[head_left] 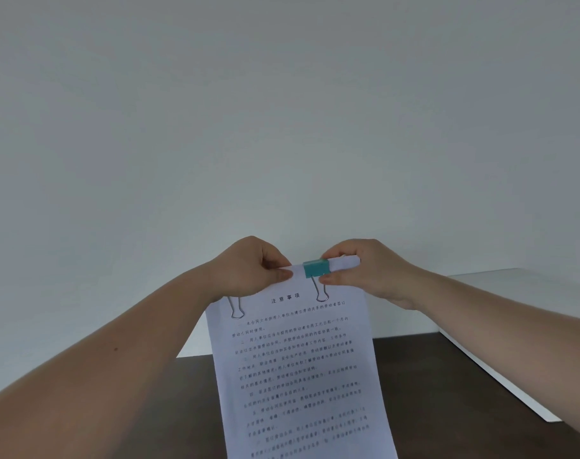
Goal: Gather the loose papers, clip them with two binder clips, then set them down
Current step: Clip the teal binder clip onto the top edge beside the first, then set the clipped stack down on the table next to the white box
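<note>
I hold a stack of printed white papers (pixel 298 366) upright above a dark table (pixel 195 376), gripping it at the top edge. My left hand (pixel 248 266) pinches the top left corner, covering the body of a binder clip whose wire handle (pixel 237 309) hangs below my palm. My right hand (pixel 364 270) pinches the top right corner, thumb in front. A teal binder clip (pixel 315 268) sits on the top edge just left of my right thumb, its wire handle folded down over the page.
A white board or shelf (pixel 500 342) runs along the right side of the table. A plain pale wall (pixel 282 111) fills the background.
</note>
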